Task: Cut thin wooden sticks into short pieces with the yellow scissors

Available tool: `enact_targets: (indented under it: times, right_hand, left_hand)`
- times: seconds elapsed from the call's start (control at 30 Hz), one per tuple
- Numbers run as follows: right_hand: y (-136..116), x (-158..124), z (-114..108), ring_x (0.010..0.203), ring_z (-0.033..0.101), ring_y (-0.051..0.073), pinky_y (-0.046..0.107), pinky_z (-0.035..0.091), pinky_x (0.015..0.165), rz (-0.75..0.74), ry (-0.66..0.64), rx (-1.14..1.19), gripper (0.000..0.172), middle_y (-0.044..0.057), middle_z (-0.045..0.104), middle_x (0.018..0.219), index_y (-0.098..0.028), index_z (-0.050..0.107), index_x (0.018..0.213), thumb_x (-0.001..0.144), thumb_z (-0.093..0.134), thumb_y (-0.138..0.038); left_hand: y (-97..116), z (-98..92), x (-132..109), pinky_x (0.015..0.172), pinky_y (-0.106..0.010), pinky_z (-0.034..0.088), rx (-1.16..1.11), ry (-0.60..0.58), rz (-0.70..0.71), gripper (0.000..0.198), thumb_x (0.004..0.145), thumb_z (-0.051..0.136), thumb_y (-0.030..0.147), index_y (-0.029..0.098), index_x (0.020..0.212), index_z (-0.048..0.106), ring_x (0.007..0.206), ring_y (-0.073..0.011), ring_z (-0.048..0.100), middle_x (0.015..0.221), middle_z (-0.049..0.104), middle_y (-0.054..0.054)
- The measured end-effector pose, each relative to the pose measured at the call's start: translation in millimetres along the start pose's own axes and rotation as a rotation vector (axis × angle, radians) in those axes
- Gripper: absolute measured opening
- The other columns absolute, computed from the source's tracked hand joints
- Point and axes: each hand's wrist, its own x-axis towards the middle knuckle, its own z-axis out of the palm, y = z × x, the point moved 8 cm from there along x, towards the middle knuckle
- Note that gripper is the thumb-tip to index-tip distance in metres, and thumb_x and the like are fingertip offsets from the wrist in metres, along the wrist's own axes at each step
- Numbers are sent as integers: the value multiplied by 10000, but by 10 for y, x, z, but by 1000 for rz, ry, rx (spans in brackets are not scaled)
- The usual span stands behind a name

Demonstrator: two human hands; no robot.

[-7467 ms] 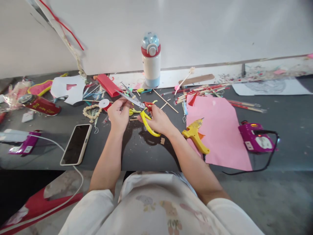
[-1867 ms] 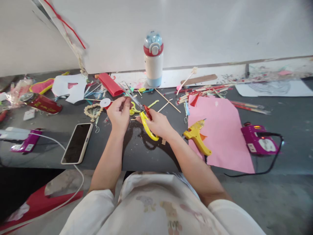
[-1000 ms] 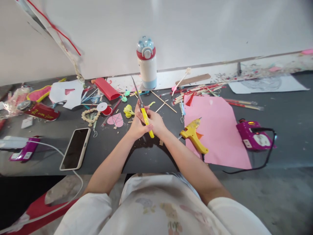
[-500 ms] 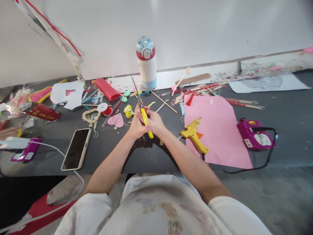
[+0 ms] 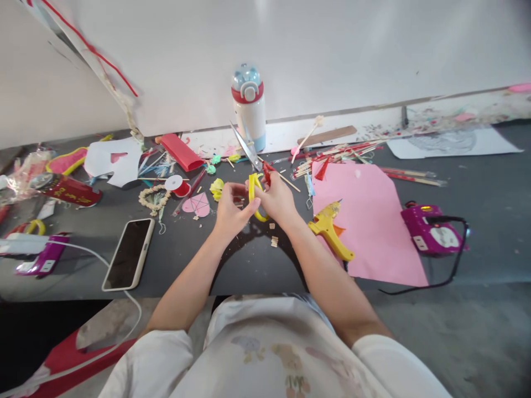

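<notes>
My right hand grips the yellow-handled scissors, whose steel blades point up and away toward the white bottle. A small red piece sits by the right hand's fingertips at the scissors' pivot. My left hand is curled just left of the yellow handle loop, fingertips touching it. A pink heart-shaped cutout lies on the dark table to the left of my hands, beside a yellow scrap.
A yellow glue gun rests on a pink paper sheet to the right, with a purple device and black cord beyond. A phone, red ribbon spool, red can and bamboo sticks lie around.
The scissors have tilted right and lifted a little, the yellow loop now showing between my hands. My left hand has slid off the handle to its left side. The red piece shows at my right fingertips.
</notes>
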Motion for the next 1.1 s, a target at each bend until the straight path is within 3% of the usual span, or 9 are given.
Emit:
enact_targets:
  times: [0.07,0.17,0.53,0.67,0.73,0.8,0.87,0.97,1.1]
  right_hand:
    - [10,18,-53,809,574,214,360,418,747,-6,43,-32,370,61,599,869,-202,447,858,715,538,-530]
    - [11,28,-46,843,576,231,373,421,769,-25,55,-65,386,77,597,872,-199,434,846,711,544,-544]
    - [-6,1,94,934,585,266,394,429,807,-55,-22,-102,449,126,605,936,-187,416,860,721,547,-594]
    - [1,1,111,935,588,264,385,432,801,-41,-60,-85,441,117,610,934,-188,420,869,725,536,-589]
    - [8,-9,131,929,590,260,380,431,793,-25,-94,-86,430,108,613,922,-190,427,868,726,533,-582]
    - [-6,-33,163,910,593,253,374,430,779,-28,-130,-97,421,95,614,904,-193,435,866,724,531,-578]
    - [-46,-72,204,885,597,244,364,429,760,-53,-163,-109,411,83,613,888,-197,441,862,723,530,-574]
    - [-117,-147,268,858,599,235,353,426,729,-89,-204,-130,398,68,610,879,-205,437,849,722,525,-572]
    - [-180,-225,331,868,599,229,342,426,720,-110,-253,-134,394,66,605,879,-207,441,859,724,521,-569]
  left_hand:
    - [59,6,-3,537,-221,377,96,-38,-24,344,742,612,481,163,667,504,557,-81,470,602,506,21]
    - [202,32,-22,489,-216,298,184,-90,38,397,790,546,415,160,517,411,488,-66,364,482,391,44]
    - [276,28,-64,462,-203,295,212,-64,76,366,727,557,333,163,463,370,452,-56,336,443,363,50]
    - [269,-25,-21,487,-219,346,164,-99,105,356,769,542,356,164,484,450,466,-73,420,465,465,28]
    - [243,-178,47,526,-234,400,85,-16,114,373,819,493,390,170,518,491,501,-90,478,508,522,8]
    - [202,-422,116,553,-239,425,55,166,120,376,851,456,415,178,560,486,525,-94,490,532,513,8]
    - [176,-625,157,559,-223,433,130,322,132,201,806,544,377,187,740,545,583,-90,513,654,553,10]
    - [210,-707,192,573,-220,440,274,361,213,195,750,594,287,188,915,562,700,-106,541,836,582,-17]
    - [263,-693,167,599,-245,429,451,369,286,128,713,598,224,180,833,588,663,-115,509,767,553,-6]
